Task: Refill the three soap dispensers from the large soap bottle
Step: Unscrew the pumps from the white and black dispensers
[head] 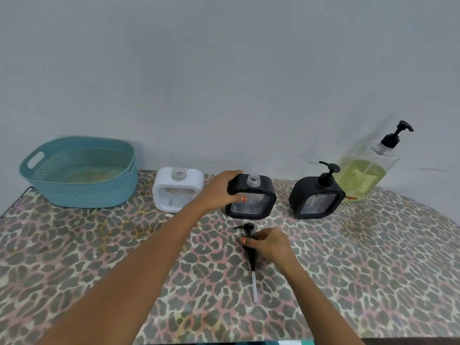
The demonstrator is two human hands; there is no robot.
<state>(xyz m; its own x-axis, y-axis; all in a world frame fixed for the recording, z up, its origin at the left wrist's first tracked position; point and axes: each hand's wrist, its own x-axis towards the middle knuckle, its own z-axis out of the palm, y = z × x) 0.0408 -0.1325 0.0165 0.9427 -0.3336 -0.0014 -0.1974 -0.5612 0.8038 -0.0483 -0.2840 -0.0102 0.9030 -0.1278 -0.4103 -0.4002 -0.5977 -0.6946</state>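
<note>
Removed pump (252, 262) is lying on the table (373, 257) at 6 o'clock, with the right hand (272, 245) fingers pinching its collar, probably parking it clear. Left hand (219, 189) is gripping the middle dispenser (262, 194) at 12, steadying its open neck. White dispenser (178, 192) at 10 is standing uncapped; capped dispenser (317, 197) at 1; large soap bottle (366, 175) at 2.

This looks like a home. A leopard-print worktop (99, 257) stands against a plain pale painted wall (224, 70), and a teal perforated plastic basket (82, 195) sits at ten o'clock.
</note>
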